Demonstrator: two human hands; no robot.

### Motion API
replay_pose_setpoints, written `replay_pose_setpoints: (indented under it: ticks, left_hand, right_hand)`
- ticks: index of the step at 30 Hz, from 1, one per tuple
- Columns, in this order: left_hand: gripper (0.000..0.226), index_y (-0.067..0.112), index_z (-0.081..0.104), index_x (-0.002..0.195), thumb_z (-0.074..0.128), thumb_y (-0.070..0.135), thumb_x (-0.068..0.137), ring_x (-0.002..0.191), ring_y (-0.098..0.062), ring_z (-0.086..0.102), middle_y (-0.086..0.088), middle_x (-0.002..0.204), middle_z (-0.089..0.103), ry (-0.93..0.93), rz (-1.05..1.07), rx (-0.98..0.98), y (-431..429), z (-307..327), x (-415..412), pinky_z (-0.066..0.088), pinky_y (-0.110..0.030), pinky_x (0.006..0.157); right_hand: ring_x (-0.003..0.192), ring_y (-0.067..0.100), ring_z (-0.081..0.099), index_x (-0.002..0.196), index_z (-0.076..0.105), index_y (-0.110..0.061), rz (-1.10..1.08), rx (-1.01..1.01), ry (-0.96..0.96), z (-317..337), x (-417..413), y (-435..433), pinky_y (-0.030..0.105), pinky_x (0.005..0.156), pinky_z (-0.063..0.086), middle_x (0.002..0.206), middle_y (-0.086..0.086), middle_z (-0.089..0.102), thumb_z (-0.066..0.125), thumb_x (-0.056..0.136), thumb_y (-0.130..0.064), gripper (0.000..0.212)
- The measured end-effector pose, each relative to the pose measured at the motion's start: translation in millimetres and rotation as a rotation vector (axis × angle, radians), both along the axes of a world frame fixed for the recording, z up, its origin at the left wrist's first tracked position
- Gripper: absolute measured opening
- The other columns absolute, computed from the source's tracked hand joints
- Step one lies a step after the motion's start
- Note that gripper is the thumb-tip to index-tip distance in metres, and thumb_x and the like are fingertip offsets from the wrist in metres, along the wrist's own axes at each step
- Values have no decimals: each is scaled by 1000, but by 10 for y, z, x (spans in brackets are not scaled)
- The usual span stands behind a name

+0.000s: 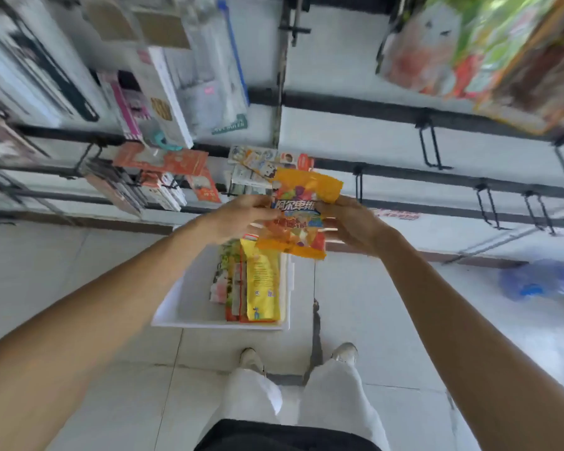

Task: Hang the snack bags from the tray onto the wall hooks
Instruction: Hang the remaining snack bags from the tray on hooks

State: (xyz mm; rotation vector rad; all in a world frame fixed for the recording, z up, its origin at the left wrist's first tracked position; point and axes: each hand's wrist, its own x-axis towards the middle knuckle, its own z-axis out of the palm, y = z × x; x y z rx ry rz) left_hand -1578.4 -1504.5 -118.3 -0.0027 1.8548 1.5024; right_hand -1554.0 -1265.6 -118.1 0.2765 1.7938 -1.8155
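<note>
the orange snack bag (298, 213) is up in the air between both hands, over the far end of the tray and right in front of the wall, top edge pointing at the racks. the left hand (241, 216) pinches its left edge and the right hand (352, 226) has fingers curled round the right edge, so neither hand is loose and both have hold of the same bag. my guess on the two-handed hold: it keeps a floppy bag flat and stretched so the hanging hole at the top can be lined up. can't actually see the hole, it's too blurry.

the nearest free hook (358, 187) sticks out from the black rail (404, 177) just beside the bag's top right corner, with more hooks (432, 148) further right. probably why the bag is held at this height and on this side.

below it the white tray (183, 301) sits on the tile floor (79, 271) close to the wall, just ahead of the person's shoes (251, 359), so it's a short reach down. a yellow bag (262, 284) and a few others stand on edge against its right side, so plenty left to hang imo.

the racks on the left carry other packets (163, 164), big colourful bags (469, 53) hang up top right, and there's a blue plastic thing (534, 281) on the floor off to the right.
</note>
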Motion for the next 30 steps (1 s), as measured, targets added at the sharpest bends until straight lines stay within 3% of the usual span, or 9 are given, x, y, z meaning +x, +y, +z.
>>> replay_pose_setpoints:
  ticks: [4,7,10,13,17,22,26,28,30]
  left_hand:
    - [11,15,65,102,65,12,92,79,-10,70,1,95,73,127,7,96,406,499,-83,53,-27,76]
    - [14,16,66,104,67,14,91,78,-8,66,4,92,72,246,10,115,698,858,-48,54,-24,71]
    - [20,14,67,106,72,14,87,84,-13,67,0,98,73,369,-23,137,986,1202,51,53,-25,76]
    - [33,19,71,105,80,25,73,105,-24,68,-6,111,74,498,-64,142,1298,1483,207,52,-34,94]
    - [21,22,69,103,75,19,84,93,-19,71,2,99,76,541,-73,194,1754,1760,421,52,-41,91]
    - [14,27,73,99,70,33,87,108,-16,66,6,104,74,598,-38,310,2304,2211,740,47,-43,103]
    - [5,20,71,95,68,19,92,93,-11,70,5,92,75,696,-9,354,2748,2511,968,53,-32,88]
    - [6,19,70,87,68,15,91,79,-7,69,7,79,73,742,6,348,2948,2621,1065,51,-23,74]
    - [5,17,70,86,69,14,90,78,-13,67,4,80,72,777,8,343,3144,2728,1148,53,-24,68]
  right_hand:
    - [91,20,72,109,66,-17,-115,34,198,651,67,330,35,77,61,102,2,75,54,102,-15,14]
    - [98,27,72,114,68,-17,-209,37,287,974,208,580,40,84,60,109,7,75,62,98,-26,19]
    - [91,26,72,111,69,-17,-211,43,354,1203,454,757,38,80,59,107,9,75,67,94,-21,18]
    - [85,24,69,105,70,-13,-300,93,467,1336,678,958,32,74,59,98,9,74,68,92,-10,13]
    - [88,30,68,107,69,-9,-381,91,573,1609,970,1348,27,65,57,99,8,74,67,92,-6,15]
    - [101,39,70,104,72,-18,-397,165,659,1872,1416,1867,49,88,57,108,10,75,69,92,-12,14]
    - [100,42,69,109,70,-14,-416,215,728,2090,1752,2200,52,89,55,112,15,73,67,94,-10,16]
    - [94,32,71,109,70,-11,-423,229,733,2186,1899,2366,43,82,59,108,12,75,67,93,-11,16]
    - [86,19,72,108,70,-13,-429,276,752,2324,2033,2554,33,76,57,99,2,77,69,92,-16,16]
